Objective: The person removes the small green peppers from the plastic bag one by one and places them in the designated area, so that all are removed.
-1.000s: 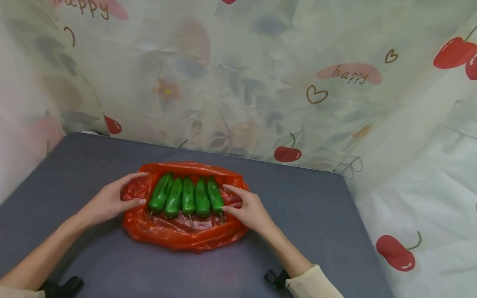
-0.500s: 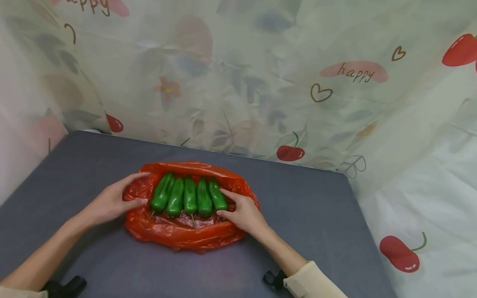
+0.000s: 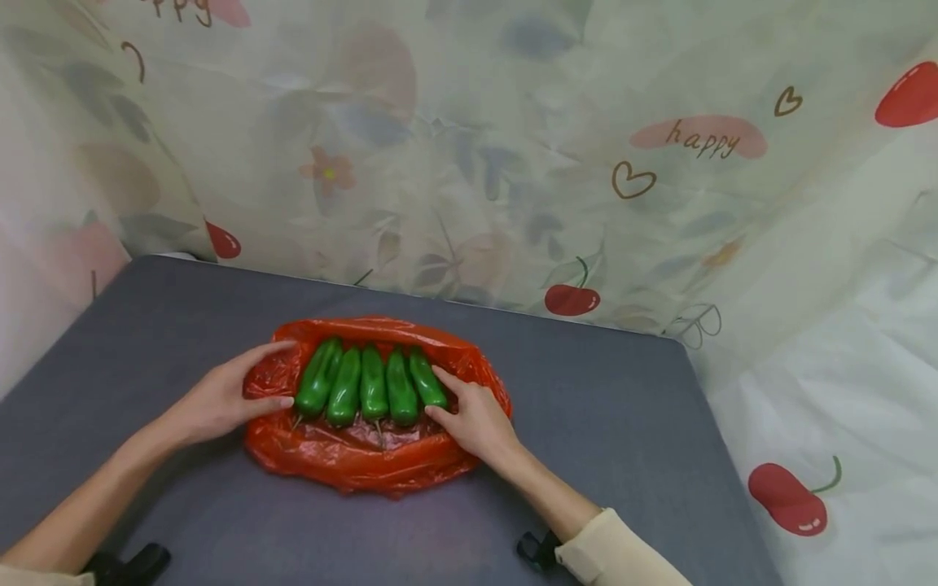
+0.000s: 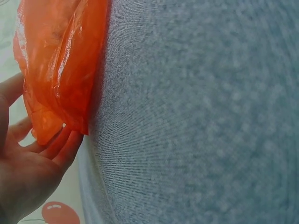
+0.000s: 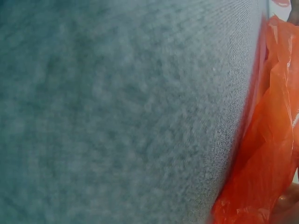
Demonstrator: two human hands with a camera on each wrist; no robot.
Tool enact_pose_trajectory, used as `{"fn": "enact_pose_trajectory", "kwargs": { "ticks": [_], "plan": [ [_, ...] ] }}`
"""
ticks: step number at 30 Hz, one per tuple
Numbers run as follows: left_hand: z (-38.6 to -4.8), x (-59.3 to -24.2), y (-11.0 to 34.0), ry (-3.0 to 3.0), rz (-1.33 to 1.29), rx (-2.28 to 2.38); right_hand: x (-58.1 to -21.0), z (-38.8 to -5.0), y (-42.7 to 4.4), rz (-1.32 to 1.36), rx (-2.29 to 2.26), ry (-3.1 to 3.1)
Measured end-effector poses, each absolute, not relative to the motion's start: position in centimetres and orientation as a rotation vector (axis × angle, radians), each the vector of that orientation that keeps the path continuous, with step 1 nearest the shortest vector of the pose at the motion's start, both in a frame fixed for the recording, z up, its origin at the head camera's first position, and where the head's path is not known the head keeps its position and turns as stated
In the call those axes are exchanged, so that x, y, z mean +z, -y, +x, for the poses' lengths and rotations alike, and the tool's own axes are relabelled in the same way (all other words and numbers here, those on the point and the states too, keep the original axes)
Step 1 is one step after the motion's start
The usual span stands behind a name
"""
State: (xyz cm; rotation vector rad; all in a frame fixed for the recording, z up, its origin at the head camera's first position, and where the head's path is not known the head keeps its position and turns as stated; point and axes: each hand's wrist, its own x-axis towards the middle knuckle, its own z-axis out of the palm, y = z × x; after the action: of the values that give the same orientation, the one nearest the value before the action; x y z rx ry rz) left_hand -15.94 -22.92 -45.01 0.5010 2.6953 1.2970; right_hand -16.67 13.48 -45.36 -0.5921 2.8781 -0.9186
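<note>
Nearest to us are two cream sleeves (image 3: 619, 553), at four and eight o'clock from the red bag (image 3: 352, 472), with black wrist gear (image 3: 538, 553) beside them. At nine o'clock, the left hand (image 3: 220, 399) touches the edge of the bag, its thumb and fingers spread wide apart. At three o'clock, the right hand (image 3: 476, 415) pinches the end green pepper (image 3: 428, 382) between thumb and first finger. The bag is thin, shiny, crinkly plastic, open like an egg-shaped nest. It sits near the middle of the table (image 3: 586, 423). Inside it we count five green peppers (image 3: 374, 387) in a row, smooth, glossy and long, with fat ends toward six o'clock. Some thin stems (image 3: 379, 435) poke out there. The pepper nearest nine leans toward one o'clock, and the one nearest three leans toward eleven. The table is flat and dark grey, and up close we see tiny woven lines on it. Past it, at twelve o'clock, hangs a wrinkly pale cloth (image 3: 462, 89). At two o'clock we see a printed red cherry (image 3: 572, 300) and, higher up, a pink patch (image 3: 699, 137) that says "happy".
</note>
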Motion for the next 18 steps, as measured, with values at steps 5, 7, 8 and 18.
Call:
{"fn": "enact_pose_trajectory", "kwargs": {
  "ticks": [5, 7, 8, 18],
  "plan": [
    [-16.0, -44.8, 22.7, -2.693, 0.487, 1.296, -45.1, -16.6, -13.8, -0.526, -1.004, -2.834],
    [-15.9, -44.8, 22.6, -2.696, 0.487, 1.298, -45.0, -16.6, -13.9, -0.491, -1.048, -2.806],
    [-15.9, -44.7, 22.7, -2.693, 0.489, 1.301, -44.8, -16.5, -14.0, -0.472, -1.073, -2.788],
    [-15.9, -44.6, 23.0, -2.691, 0.47, 1.272, -43.3, -15.8, -14.2, -0.402, -1.253, -2.641]
  ]
}}
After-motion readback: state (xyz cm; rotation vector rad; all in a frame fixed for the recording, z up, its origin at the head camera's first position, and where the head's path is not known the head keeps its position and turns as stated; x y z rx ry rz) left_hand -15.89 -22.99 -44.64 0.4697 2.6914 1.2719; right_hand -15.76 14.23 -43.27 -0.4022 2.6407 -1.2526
